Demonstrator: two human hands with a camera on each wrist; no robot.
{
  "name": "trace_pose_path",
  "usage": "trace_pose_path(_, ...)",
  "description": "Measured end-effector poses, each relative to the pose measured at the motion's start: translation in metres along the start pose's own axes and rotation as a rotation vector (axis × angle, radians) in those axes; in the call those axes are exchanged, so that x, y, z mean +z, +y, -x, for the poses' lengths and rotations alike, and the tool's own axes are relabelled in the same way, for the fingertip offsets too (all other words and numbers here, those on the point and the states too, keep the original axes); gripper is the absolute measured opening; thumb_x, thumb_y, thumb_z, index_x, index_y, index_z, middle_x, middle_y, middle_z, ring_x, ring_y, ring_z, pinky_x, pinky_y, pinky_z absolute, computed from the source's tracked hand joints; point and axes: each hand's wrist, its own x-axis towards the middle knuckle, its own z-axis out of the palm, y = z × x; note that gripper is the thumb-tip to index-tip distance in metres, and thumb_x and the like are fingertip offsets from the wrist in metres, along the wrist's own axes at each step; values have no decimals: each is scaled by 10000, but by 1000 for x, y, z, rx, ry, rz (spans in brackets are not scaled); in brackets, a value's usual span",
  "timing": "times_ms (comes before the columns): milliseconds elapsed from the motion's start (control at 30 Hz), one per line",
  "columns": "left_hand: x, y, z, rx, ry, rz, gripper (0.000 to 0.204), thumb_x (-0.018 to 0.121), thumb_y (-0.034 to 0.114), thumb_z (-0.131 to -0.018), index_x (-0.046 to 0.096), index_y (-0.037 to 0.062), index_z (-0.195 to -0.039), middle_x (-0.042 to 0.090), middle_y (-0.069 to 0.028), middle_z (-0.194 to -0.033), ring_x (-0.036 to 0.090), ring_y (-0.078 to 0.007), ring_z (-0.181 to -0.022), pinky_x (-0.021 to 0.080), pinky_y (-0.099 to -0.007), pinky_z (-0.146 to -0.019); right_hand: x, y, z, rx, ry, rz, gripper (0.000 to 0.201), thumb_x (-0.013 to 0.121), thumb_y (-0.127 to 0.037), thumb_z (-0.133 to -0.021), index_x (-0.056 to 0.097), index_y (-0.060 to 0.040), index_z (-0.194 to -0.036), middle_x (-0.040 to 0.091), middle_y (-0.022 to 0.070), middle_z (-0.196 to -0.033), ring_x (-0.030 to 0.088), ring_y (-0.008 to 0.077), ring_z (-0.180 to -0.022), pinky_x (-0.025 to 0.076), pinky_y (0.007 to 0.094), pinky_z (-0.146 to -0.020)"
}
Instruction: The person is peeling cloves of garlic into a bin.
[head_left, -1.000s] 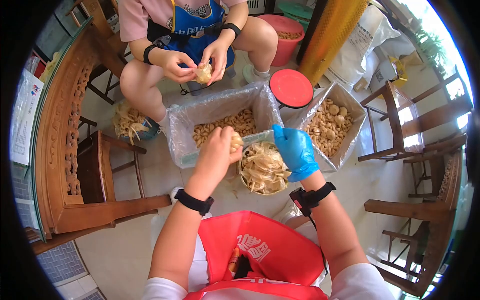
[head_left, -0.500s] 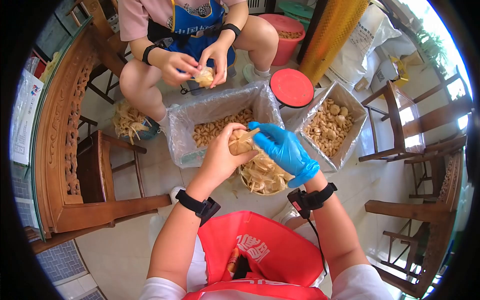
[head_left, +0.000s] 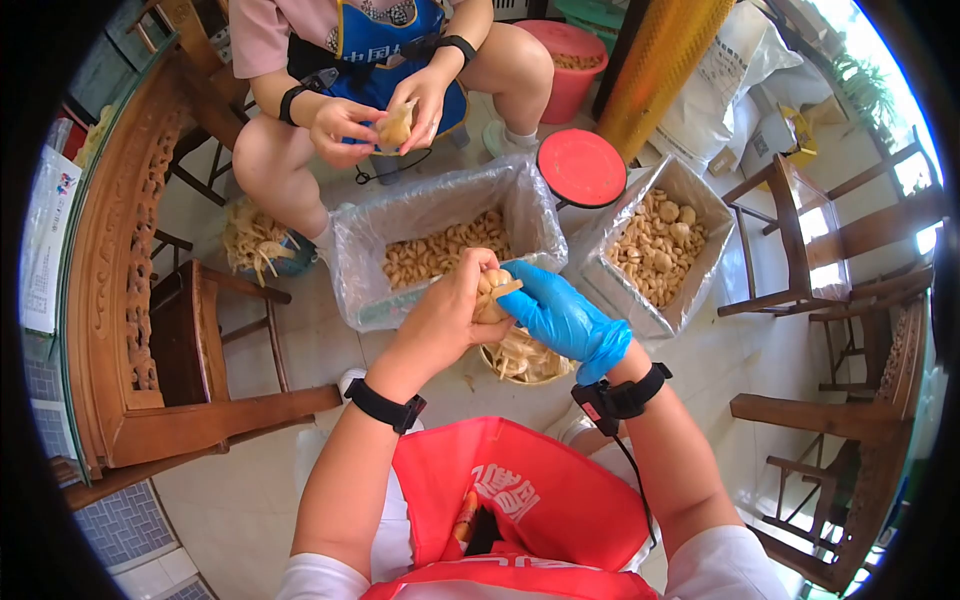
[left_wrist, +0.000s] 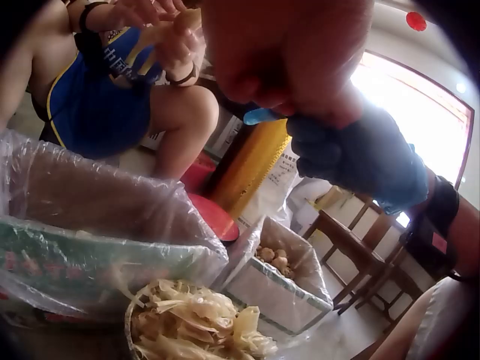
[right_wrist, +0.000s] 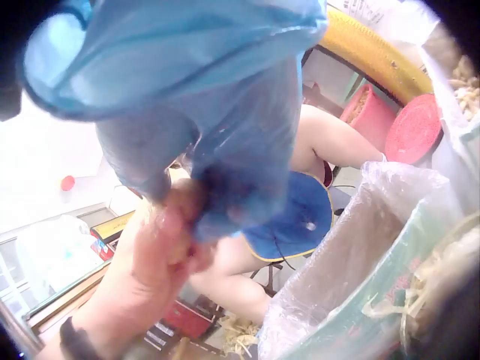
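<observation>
Over the boxes, my bare left hand [head_left: 440, 318] grips a garlic bulb [head_left: 490, 284] with a short stalk stub. My right hand [head_left: 567, 318], in a blue glove, meets it from the right, thumb and fingers pinching the bulb by its stub. Below the hands is a basket heaped with papery garlic skins [left_wrist: 191, 322]. Just beyond stands a plastic-lined box [head_left: 350, 265] with loose garlic cloves [head_left: 445, 252] on its bottom. In the right wrist view the glove [right_wrist: 217, 97] hides most of the bulb.
Another lined box [head_left: 595, 268] at the right holds cloves and bulbs. Behind it stands a round red stool [head_left: 582, 167]. Opposite, a person in a blue apron [head_left: 385, 45] handles another bulb. Wooden chairs [head_left: 790, 240] and a carved table [head_left: 120, 300] flank the space.
My right hand has come left from beside the bulb and closed onto it. The left hand has turned the bulb and shifted slightly right.
</observation>
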Motion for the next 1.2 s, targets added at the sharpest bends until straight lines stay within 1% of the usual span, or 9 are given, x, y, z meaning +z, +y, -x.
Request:
trace_pose_path(100, 3, 3, 1, 2, 47, -78, 547, 754, 171, -712, 380, 88, -1101, 592, -162, -958, 600, -359, -847, 473, -393, -734, 2, 9, -5, 18, 4, -36, 379, 514, -350, -932, 551, 11, -1040, 591, 124, -808, 535, 161, -742, 459, 340, -699)
trace_pose_path(267, 3, -15, 5, -173, 114, -287, 489, 709, 270, -747, 379, 71, -1047, 626, -179, -808, 624, -377, -718, 482, -443, -586, -17, 69, -9, 569, 109, 19, 532, 587, -477, -857, 556, -18, -1125, 611, 159, -931, 594, 228, -819, 480, 365, -736)
trace_pose_path(333, -1, -10, 6, -186, 130, -307, 489, 710, 269, -746, 380, 69, -1047, 626, -175, -806, 626, -371, -724, 485, -440, -589, 5, 124, 7, 678, 185, 747, 759, 668, -556, -754, 435, -134, -1341, 489, 215, -1267, 559, 336, -1065, 468, 430, -867)
trace_pose_path(367, -4, -8, 7, -200, 133, -341, 489, 711, 268, -745, 382, 68, -1047, 627, -172, -804, 629, -365, -729, 488, -437, -593, 19, 127, 12, 678, 184, 753, 759, 668, -556, -754, 435, -134, -1341, 489, 215, -1267, 559, 336, -1065, 468, 430, -867)
trace_pose_path(433, -9, -5, 9, -232, 112, -304, 478, 708, 256, -755, 381, 74, -1054, 625, -182, -831, 617, -386, -747, 483, -442, -620, 59, 132, 9, 760, 136, 989, 971, 721, -577, -680, 222, -287, -1461, 189, 223, -1483, 358, 458, -1270, 377, 551, -979)
trace_pose_path(533, -13, -9, 18, -251, 113, -259, 470, 706, 243, -762, 382, 80, -1061, 625, -187, -859, 608, -402, -766, 480, -443, -650, 92, 165, -1, 782, -73, 1058, 1014, 726, -557, -688, 120, -356, -1474, 76, 217, -1512, 230, 515, -1315, 310, 629, -992)
trace_pose_path(767, -28, -3, 39, -275, 102, -246, 491, 726, 234, -738, 396, 83, -1068, 635, -167, -882, 625, -373, -777, 490, -432, -661, 96, 196, -9, 843, -176, 1112, 1007, 753, -476, -706, 118, -334, -1475, 117, 238, -1498, 289, 501, -1289, 337, 606, -990)
trace_pose_path(933, -35, -5, 41, -331, 81, -275, 499, 727, 224, -738, 396, 64, -1076, 629, -154, -891, 630, -350, -786, 501, -418, -657, 119, 247, 1, 801, -58, 1290, 982, 729, -419, -734, 112, -279, -1485, 133, 272, -1476, 281, 529, -1270, 333, 631, -970)
trace_pose_path(1200, -23, -8, 35, -307, 142, -100, 487, 734, 213, -752, 388, 83, -1068, 633, -176, -882, 640, -363, -793, 505, -402, -692, 90, 182, -11, 848, -156, 1073, 1008, 720, -480, -719, 85, -315, -1484, 110, 243, -1494, 250, 532, -1294, 287, 637, -1003)
